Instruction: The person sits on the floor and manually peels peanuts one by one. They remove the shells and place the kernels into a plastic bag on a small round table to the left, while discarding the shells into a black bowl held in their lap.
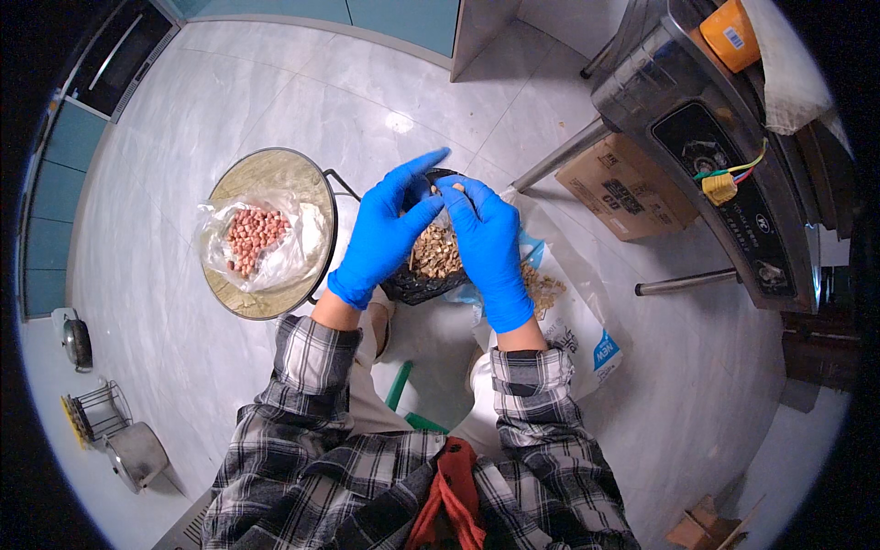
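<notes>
My left hand (388, 230) and my right hand (488, 247), both in blue gloves, meet above a black plastic bag (416, 292) that holds peanut shells (436, 254). Small peanut pieces (458, 187) show at the fingertips of my right hand. My left thumb reaches towards the right fingers, and a small piece shows between the hands; which hand holds it I cannot tell. To the left, shelled pink peanuts (256, 237) lie in a clear plastic bag (302, 240) on a round stool (223, 295). On the right, more shells or peanuts (543, 289) lie in a white printed bag (581, 344).
A metal gas stove (694, 158) on a stand is at the right, with a cardboard box (625, 189) under it. A metal pot (137, 454) and a wire rack (100, 410) are at the lower left. Part of a green stool (399, 385) shows between my legs.
</notes>
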`<act>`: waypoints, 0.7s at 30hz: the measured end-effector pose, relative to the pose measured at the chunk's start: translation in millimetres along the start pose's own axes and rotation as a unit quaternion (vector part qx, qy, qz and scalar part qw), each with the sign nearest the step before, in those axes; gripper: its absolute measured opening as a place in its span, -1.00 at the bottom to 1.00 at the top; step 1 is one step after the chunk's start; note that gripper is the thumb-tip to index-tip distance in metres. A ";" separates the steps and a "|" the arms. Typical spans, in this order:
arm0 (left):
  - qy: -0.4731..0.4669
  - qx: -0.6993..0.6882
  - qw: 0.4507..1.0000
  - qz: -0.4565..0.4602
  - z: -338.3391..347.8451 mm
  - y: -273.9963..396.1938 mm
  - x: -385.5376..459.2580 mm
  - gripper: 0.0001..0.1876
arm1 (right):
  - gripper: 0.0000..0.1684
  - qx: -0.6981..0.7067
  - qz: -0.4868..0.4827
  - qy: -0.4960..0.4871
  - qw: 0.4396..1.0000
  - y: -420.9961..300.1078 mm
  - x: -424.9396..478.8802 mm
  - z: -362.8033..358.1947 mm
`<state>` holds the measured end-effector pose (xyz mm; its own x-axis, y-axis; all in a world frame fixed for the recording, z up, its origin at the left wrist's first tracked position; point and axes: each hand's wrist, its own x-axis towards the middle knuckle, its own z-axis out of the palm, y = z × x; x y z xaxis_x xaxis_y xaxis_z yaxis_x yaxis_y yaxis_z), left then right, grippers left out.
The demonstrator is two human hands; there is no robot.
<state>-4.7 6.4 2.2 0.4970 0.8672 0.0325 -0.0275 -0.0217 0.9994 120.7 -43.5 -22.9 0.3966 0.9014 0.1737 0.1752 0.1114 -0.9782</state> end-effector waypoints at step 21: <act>-0.070 0.013 0.996 0.051 -9.4 -7.2 1.0 -0.71 | -0.70 0.212 0.186 -0.141 0.949 -7.3 0.5 -14.7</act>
<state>-12.2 12.1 -5.1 0.6089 0.7821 0.1328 -0.0618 -0.1201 0.9908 132.8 -50.0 -14.0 0.0929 0.9807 -0.1722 -0.3325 -0.1325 -0.9337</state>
